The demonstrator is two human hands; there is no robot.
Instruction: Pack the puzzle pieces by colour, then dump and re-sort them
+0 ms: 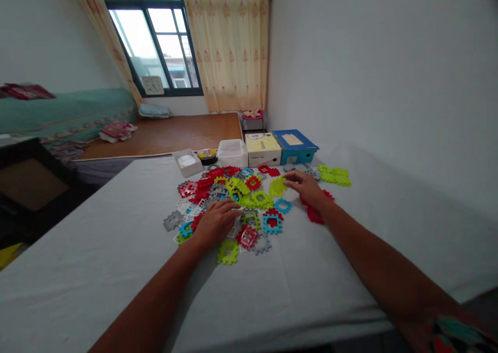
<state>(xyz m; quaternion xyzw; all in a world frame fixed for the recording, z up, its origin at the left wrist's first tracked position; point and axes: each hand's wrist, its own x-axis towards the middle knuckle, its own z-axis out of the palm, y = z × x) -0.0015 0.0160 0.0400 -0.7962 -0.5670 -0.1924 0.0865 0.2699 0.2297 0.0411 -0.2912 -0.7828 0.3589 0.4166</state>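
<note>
My right hand (305, 186) pinches the edge of a yellow-green toothed piece (277, 186) at the right side of a pile of plastic pieces. My left hand (218, 220) lies over the pile's front left, fingers spread and pointing right; nothing shows in it. Around it are red, grey, blue, white and green pieces, among them a blue square frame (272, 223) and a green square (227, 252) nearest me. Red pieces (314, 213) lie partly hidden beneath my right wrist. Farther right rests a group of yellow-green pieces (334, 175), with grey pieces (312, 173) beside it.
Along the table's far edge stand a small white box (187, 163), a round black and yellow container (207, 156), a clear plastic tub (232, 153), a yellow box (263, 149) and a blue box (295, 146). A wall borders the right side.
</note>
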